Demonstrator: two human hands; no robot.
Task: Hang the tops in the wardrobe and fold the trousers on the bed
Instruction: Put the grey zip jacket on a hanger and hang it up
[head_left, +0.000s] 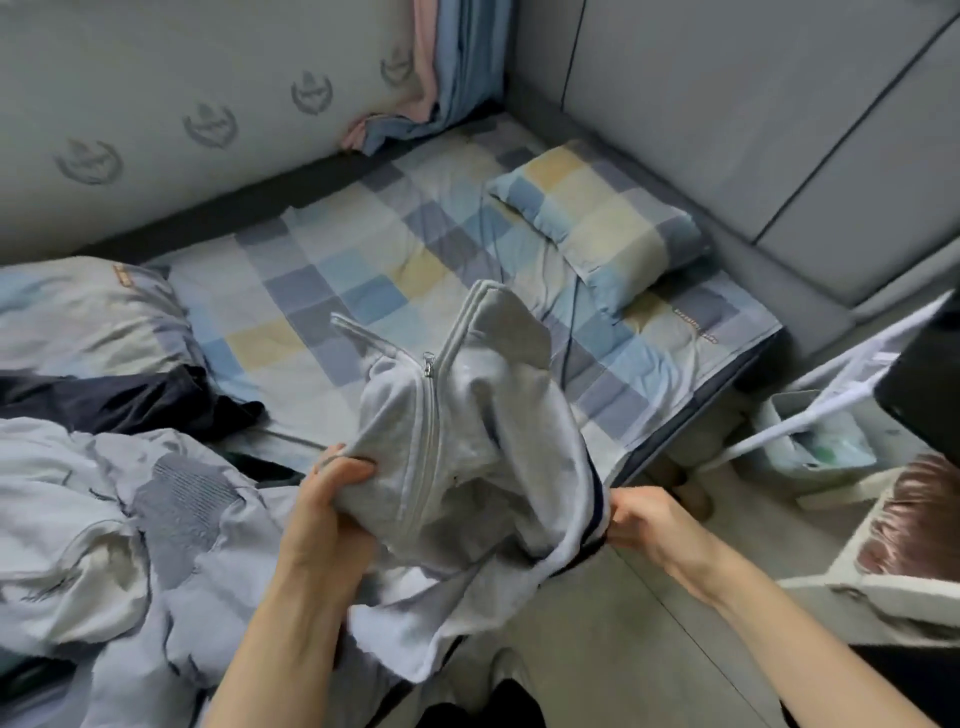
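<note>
No legible text from my feed. Crest emblems (88, 162) repeat on wall padding beyond the left hand (332, 499); small print on sheet edge (693, 325), unreadable.

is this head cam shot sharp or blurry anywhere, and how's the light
Head view: soft, even light, no glare or hard shadows. Slight blur overall, so the sheet's checks and the pillow look smeared; the grey zip top and both hands, left and right, are reasonably clear. Wide-angle lens bends the wall panel lines at the edges.
</note>
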